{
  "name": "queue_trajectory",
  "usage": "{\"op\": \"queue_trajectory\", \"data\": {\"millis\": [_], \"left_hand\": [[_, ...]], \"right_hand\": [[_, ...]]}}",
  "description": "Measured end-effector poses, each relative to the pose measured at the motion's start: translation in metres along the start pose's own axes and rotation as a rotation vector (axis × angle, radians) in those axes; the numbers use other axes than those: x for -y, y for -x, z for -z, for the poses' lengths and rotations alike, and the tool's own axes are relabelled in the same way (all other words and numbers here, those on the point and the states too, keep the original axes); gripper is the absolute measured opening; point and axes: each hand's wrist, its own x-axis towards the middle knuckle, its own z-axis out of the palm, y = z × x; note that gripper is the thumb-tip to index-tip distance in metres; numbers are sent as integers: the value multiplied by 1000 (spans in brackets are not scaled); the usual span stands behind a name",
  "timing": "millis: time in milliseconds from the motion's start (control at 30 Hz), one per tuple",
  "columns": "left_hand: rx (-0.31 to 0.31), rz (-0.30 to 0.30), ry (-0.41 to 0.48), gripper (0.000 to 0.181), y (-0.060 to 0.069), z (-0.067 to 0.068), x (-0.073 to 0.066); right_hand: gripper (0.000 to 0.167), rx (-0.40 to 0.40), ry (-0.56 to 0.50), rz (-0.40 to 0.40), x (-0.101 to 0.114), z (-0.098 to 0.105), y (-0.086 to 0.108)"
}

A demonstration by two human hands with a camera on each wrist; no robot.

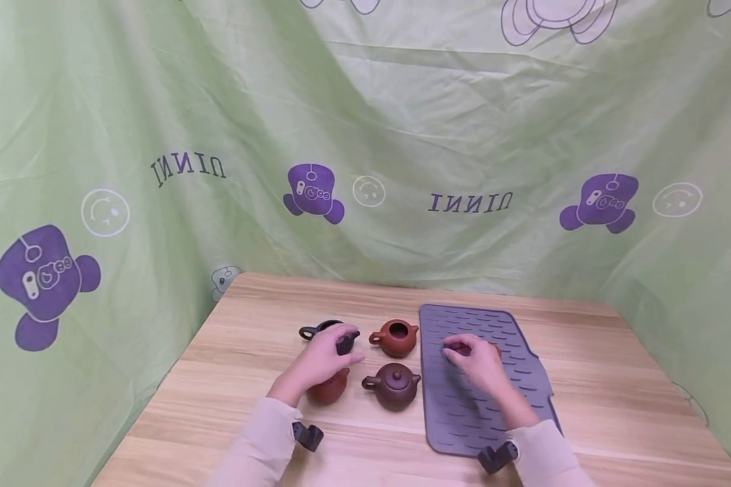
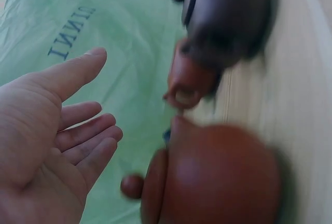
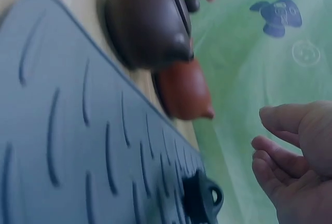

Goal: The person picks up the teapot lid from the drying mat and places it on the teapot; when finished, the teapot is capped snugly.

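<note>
My left hand [image 1: 323, 357] hovers over the left teapots, its fingers apart and holding nothing. Below it, a red lidded teapot [image 1: 329, 389] is partly hidden. Just past the fingers stands a black teapot [image 1: 309, 332], also partly covered. To their right are a reddish-brown teapot [image 1: 405, 344] with an uncovered top and a dark brown teapot [image 1: 394, 392] with its lid on. My right hand [image 1: 480, 364] is above the grey mat, its fingers loosely bent. In the right wrist view nothing shows between them; a dark piece with a loop [image 3: 199, 198] sits on the mat.
The grey ridged mat [image 1: 463, 426] lies right of the teapots on the wooden table [image 1: 201, 412]. Something orange [image 1: 497, 349] shows behind my right hand, mostly hidden. A green printed cloth [image 1: 390, 250] hangs behind and beside the table.
</note>
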Motion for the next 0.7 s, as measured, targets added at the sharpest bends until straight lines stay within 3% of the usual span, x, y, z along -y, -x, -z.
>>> {"op": "queue_trajectory", "data": {"millis": [300,533,700], "left_hand": [[-35,79,-18,53,-6,26,23],[-43,78,-38,55,-8,38,53],[-31,110,-45,59,-8,44,73]], "right_hand": [[16,-20,72,-37,-24,11,-10],[18,-5,111,-44,-37,15,-14],[20,26,126,-37,-45,12,-17]]}}
